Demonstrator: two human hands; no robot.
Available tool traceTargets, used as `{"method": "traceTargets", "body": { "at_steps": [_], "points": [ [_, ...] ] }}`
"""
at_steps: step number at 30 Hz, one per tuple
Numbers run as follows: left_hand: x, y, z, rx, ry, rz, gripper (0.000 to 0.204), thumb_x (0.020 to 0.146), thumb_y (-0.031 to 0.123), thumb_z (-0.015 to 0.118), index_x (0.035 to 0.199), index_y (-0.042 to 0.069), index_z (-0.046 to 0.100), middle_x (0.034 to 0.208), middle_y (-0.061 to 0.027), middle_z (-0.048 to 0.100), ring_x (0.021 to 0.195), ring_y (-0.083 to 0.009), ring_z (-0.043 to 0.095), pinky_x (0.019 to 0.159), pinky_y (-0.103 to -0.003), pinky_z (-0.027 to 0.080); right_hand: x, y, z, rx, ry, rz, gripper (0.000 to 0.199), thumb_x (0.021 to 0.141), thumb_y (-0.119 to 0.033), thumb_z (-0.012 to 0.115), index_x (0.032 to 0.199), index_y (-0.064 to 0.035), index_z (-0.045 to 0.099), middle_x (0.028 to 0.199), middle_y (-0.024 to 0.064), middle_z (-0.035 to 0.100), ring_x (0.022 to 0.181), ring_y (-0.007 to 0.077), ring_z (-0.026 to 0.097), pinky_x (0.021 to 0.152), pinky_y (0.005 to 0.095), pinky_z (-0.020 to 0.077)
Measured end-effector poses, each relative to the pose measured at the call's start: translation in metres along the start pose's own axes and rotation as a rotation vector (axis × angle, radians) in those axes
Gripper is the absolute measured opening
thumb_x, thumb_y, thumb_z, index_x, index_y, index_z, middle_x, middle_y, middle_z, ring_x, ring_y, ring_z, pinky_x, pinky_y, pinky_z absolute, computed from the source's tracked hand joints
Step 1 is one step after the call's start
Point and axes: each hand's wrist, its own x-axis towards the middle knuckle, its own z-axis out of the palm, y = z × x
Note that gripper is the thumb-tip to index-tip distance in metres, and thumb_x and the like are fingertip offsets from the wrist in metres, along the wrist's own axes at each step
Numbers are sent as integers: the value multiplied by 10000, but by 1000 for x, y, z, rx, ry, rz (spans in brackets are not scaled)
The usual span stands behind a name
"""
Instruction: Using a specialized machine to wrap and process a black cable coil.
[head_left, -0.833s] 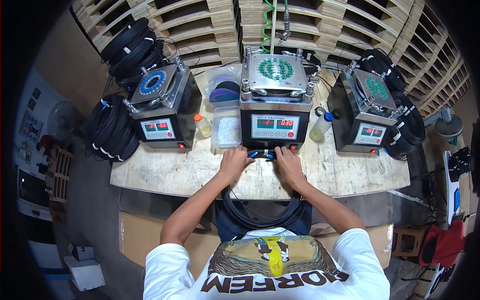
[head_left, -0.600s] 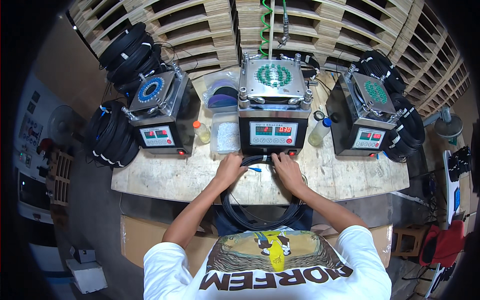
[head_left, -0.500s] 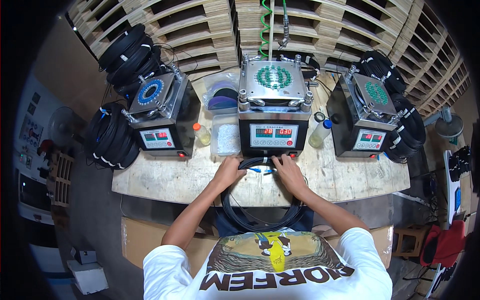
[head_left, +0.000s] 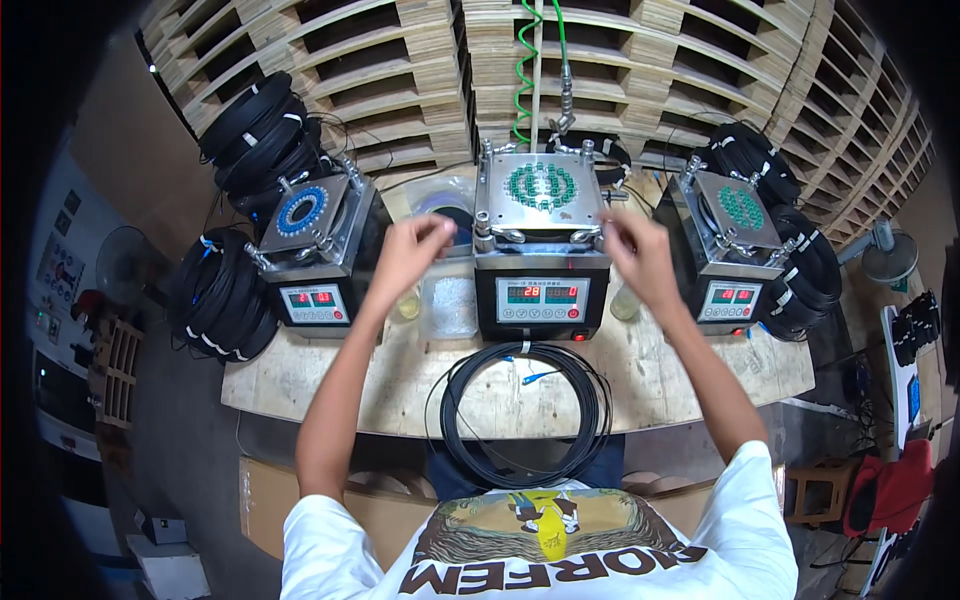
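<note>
My left hand (head_left: 415, 248) is raised over the plastic tray, left of the middle machine (head_left: 540, 255), its fingers curled together with nothing visible in them. At that machine's front right corner is my right hand (head_left: 640, 252), fingers bent in at the metal corner post; the fingertips are blurred, and I cannot tell what they grip. Green connectors (head_left: 541, 187) form rings on the machine's steel top plate. A coil of black cable (head_left: 455, 400) with blue connectors (head_left: 536, 379) lies in front of it, hanging past the table's near edge.
Similar machines stand left (head_left: 310, 240), with a ring of blue connectors, and right (head_left: 730, 240). Black cable coils (head_left: 225, 290) pile beside them. A tray of white bits (head_left: 453, 303) and two bottles flank the middle machine. A green coiled hose (head_left: 523, 80) hangs behind.
Both hands have let go of the cable coil and risen forward to either side of the middle machine's top. The coil stays on the table edge. Digits on the middle display differ.
</note>
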Motion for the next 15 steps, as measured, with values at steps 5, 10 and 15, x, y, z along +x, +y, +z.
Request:
{"method": "traceTargets", "body": {
  "at_steps": [5, 10, 15],
  "points": [
    [87, 22, 14, 10, -232, -177, 412, 972, 313, 625, 1281, 42, 587, 865, -58, 681, 701, -119, 622, 598, -266, 504, 96, 109, 5, -164, -4, 130, 303, 906, -252, 655, 918, 42, 726, 692, 139, 689, 627, 180, 677, 604, 312, 526],
    [109, -7, 37, -218, -235, -273, 584, 905, 198, 726, 1394, 69, 434, 924, -77, 641, 790, -143, 587, 693, -290, 481, 106, 131, 36, 232, -274, 551, 380, 869, -311, 749, 642, -21, 656, 542, 28, 579, 434, 99, 486, 421, 289, 361],
    [89, 17, 45, -248, -147, -197, 661, 886, 241, 758, 1441, 86, 436, 991, -102, 700, 884, -126, 579, 791, -293, 452, 104, 130, 35, 518, -175, 705, 256, 880, -230, 732, 692, -74, 654, 577, -22, 562, 461, 60, 448, 438, 245, 320]
  ]
}}
